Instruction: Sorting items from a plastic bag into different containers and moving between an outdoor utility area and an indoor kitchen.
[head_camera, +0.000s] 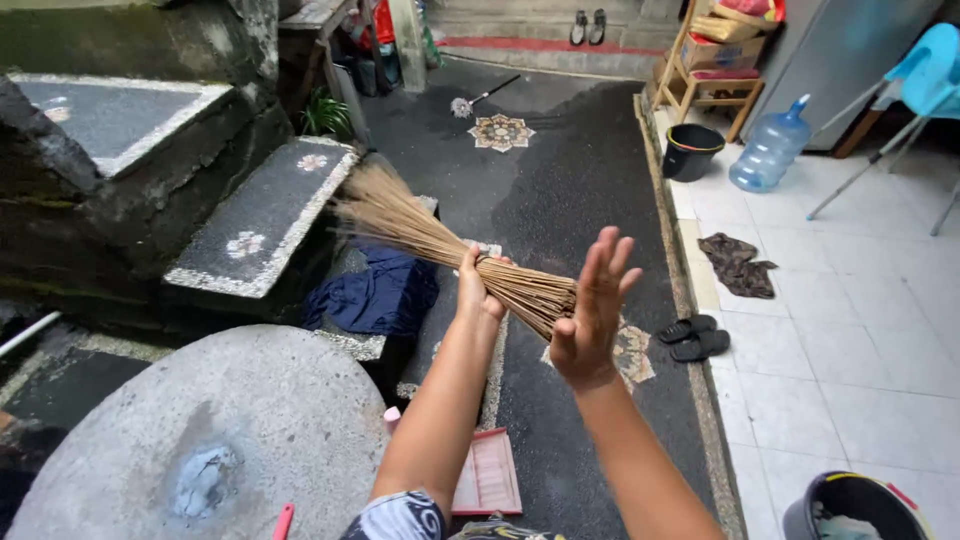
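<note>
My left hand (478, 290) is clenched around a bundle broom of thin straw-coloured sticks (440, 245), gripping it near its bound end, where a band circles the sticks. The broom slants up and away to the left of that hand, its loose tips fanning out over a dark stone step (265, 215). My right hand (590, 310) is released, fingers straight and together, with the flat palm pressed against the butt end of the sticks, just to the right of my left hand. Below my left forearm a pink dustpan (487, 475) lies on the dark paved floor (570, 190). Left of it is a round grey stone surface (230, 440). Behind my left hand, a blue cloth (375, 295) is bunched beside the step. To the right of my right hand a pair of black sandals (695, 338) sits at the edge of the white tiles (850, 340).
</note>
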